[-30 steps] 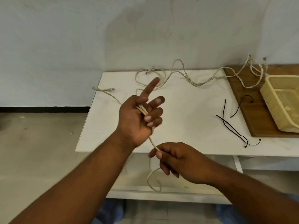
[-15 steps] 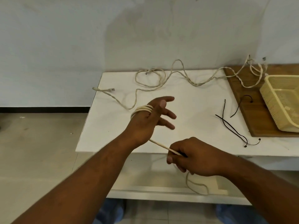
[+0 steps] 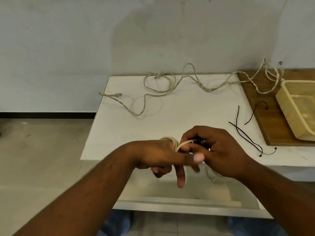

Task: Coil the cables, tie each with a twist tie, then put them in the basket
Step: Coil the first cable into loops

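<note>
A cream cable [image 3: 174, 142] is wound in several loops around my left hand [image 3: 158, 155], which is turned palm down at the table's front edge with the fingers spread. My right hand [image 3: 219, 150] pinches the free strand of that cable just right of the loops; a blurred tail hangs below it [image 3: 213, 176]. A second, twisted cream cable [image 3: 170, 86] lies loose across the back of the white table [image 3: 187, 116]. Thin black twist ties [image 3: 245, 133] lie at the right. The cream plastic basket [image 3: 289, 106] stands on a wooden board [image 3: 265, 116].
A grey wall runs behind the table, and a lower white shelf [image 3: 170, 198] shows beneath the front edge. Bare floor lies to the left. The twisted cable's far end climbs the wall above the board.
My left hand has dropped and turned palm down at the table edge. My right hand has risen from below the edge and brought the cable strand up against the loops.
</note>
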